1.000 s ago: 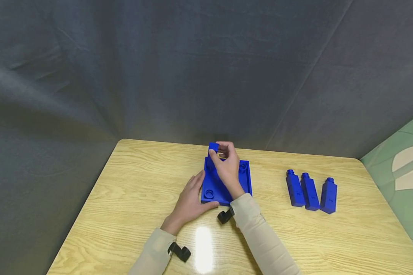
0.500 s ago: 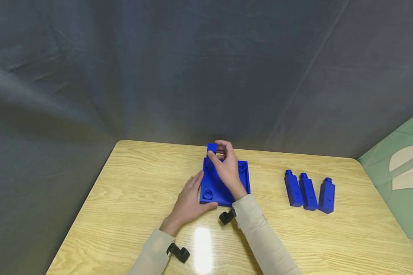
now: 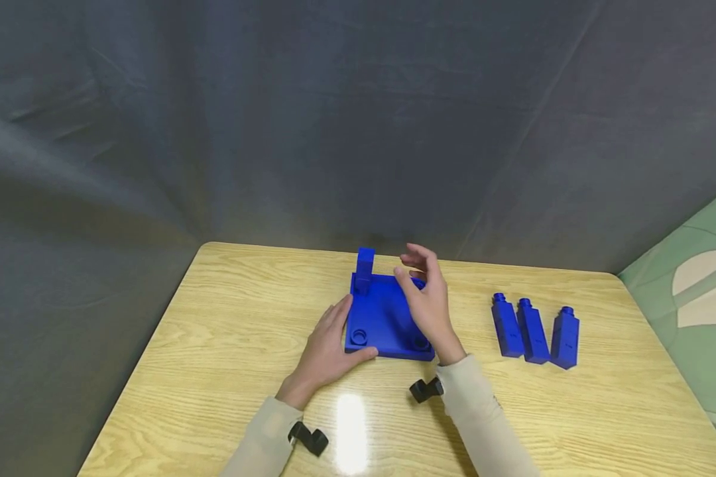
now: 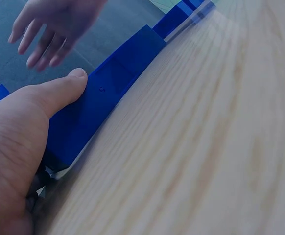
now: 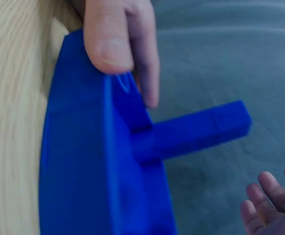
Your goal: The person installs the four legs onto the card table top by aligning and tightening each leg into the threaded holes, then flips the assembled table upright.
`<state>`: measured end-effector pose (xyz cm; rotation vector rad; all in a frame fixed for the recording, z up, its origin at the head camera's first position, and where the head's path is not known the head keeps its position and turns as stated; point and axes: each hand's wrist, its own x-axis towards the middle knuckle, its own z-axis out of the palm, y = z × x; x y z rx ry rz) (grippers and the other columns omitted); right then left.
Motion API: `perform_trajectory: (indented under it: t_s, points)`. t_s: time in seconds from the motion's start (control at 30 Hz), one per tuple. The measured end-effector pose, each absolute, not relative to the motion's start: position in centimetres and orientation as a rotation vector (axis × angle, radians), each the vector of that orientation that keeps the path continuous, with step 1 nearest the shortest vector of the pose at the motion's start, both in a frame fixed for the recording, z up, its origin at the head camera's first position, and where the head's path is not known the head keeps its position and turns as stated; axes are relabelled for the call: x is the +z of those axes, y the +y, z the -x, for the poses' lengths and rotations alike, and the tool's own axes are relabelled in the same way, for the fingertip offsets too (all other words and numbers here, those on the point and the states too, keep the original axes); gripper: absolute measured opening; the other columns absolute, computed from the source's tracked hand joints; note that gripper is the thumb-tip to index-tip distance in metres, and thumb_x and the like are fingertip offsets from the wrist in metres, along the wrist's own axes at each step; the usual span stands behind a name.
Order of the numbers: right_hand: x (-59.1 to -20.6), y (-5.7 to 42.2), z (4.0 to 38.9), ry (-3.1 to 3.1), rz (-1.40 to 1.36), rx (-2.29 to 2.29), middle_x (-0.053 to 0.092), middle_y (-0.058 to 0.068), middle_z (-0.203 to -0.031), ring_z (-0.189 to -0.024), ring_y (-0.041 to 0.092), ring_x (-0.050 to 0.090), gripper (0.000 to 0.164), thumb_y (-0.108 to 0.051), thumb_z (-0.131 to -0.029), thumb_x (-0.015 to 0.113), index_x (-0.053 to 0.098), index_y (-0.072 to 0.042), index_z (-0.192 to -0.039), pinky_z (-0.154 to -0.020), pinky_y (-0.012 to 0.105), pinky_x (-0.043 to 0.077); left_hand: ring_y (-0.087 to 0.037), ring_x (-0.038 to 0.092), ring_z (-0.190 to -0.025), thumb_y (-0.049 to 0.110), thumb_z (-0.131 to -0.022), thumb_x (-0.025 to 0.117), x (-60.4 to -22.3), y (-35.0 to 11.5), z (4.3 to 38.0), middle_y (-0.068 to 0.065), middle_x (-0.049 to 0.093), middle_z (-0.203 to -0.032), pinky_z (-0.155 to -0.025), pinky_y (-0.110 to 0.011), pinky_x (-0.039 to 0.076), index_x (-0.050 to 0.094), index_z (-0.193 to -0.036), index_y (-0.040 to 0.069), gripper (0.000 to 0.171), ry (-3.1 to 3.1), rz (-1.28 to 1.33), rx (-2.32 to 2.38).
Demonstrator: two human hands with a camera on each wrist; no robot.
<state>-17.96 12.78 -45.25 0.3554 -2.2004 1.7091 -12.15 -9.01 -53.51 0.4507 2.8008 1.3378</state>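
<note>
A blue square toy tabletop [image 3: 388,318] lies rim up on the table, with round sockets near its corners. One blue leg [image 3: 365,265] stands upright at its far left corner. My left hand [image 3: 325,351] holds the near left corner, fingers along the left side and thumb against the front wall; the thumb [image 4: 66,93] shows on that wall in the left wrist view. Above the tabletop's right side hovers my right hand [image 3: 428,298], fingers loosely bent, holding nothing and apart from the leg. It partly hides the far right socket.
Three loose blue legs with threaded ends, the left one [image 3: 508,326], the middle one [image 3: 534,331] and the right one [image 3: 565,339], lie on the wooden table [image 3: 244,318] at right. A dark curtain [image 3: 346,132] hangs behind the table's far edge.
My right hand has let go of the upright leg and moved right. The leg stays standing in the corner. My left hand keeps its place on the tabletop.
</note>
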Motion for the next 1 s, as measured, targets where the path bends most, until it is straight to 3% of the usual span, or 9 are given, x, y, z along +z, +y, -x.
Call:
perform_trajectory:
  t_s: [0.1,0.27,0.37,0.5,0.67,1.0]
  points:
    - [-44.7,14.1,17.3,-2.173,-0.366,1.691,0.065,0.027,-0.138,-0.130,0.039,0.062,0.048,-0.005,-0.109,0.068,0.053,0.005,-0.154,-0.109,0.039,0.049,-0.044,0.024,-0.168,0.062,-0.092,0.085,-53.5,-9.1,12.1,-0.009,0.029,-0.183,-0.130,-0.070,0.028,0.023,-0.179,0.015,0.116,2.795,-0.437,1.348]
    - [-44.4,16.6,16.2,-2.136,-0.335,1.675,0.066,0.025,-0.137,-0.126,0.025,0.063,0.046,0.001,-0.109,0.067,0.056,0.005,-0.153,-0.106,0.025,0.047,-0.044,0.023,-0.168,0.062,-0.093,0.084,-53.5,-9.2,12.0,-0.007,0.027,-0.183,-0.129,-0.073,0.028,0.023,-0.179,0.016,0.116,2.781,-0.437,1.346]
    - [-44.4,18.1,15.7,-2.154,-0.318,1.622,0.067,0.023,-0.137,-0.124,0.020,0.062,0.044,0.001,-0.109,0.067,0.058,0.002,-0.152,-0.106,0.025,0.047,-0.044,0.022,-0.168,0.063,-0.093,0.084,-53.5,-9.1,12.0,-0.006,0.026,-0.184,-0.129,-0.074,0.027,0.022,-0.179,0.017,0.115,2.775,-0.435,1.345]
    - [-44.7,19.9,15.1,-2.215,-0.316,1.498,0.069,0.022,-0.135,-0.124,0.025,0.063,0.045,-0.001,-0.108,0.069,0.059,0.001,-0.152,-0.106,0.027,0.046,-0.044,0.022,-0.168,0.062,-0.093,0.084,-53.4,-9.0,12.0,-0.007,0.026,-0.184,-0.129,-0.074,0.027,0.022,-0.179,0.016,0.115,2.771,-0.436,1.357]
    - [-45.2,22.1,14.3,-2.280,-0.288,1.335,0.069,0.022,-0.135,-0.123,0.029,0.062,0.048,0.001,-0.106,0.070,0.059,0.001,-0.153,-0.106,0.021,0.043,-0.045,0.022,-0.168,0.061,-0.094,0.084,-53.6,-9.0,12.2,-0.007,0.026,-0.184,-0.128,-0.074,0.027,0.022,-0.179,0.015,0.115,2.769,-0.449,1.360]
    - [-45.4,25.7,12.7,-2.297,-0.186,1.242,0.069,0.022,-0.135,-0.121,0.002,0.056,0.051,0.006,-0.105,0.069,0.058,0.000,-0.155,-0.106,0.013,0.040,-0.044,0.022,-0.168,0.063,-0.094,0.082,-53.6,-9.1,12.1,-0.007,0.025,-0.184,-0.129,-0.074,0.027,0.020,-0.179,0.016,0.115,2.770,-0.446,1.351]
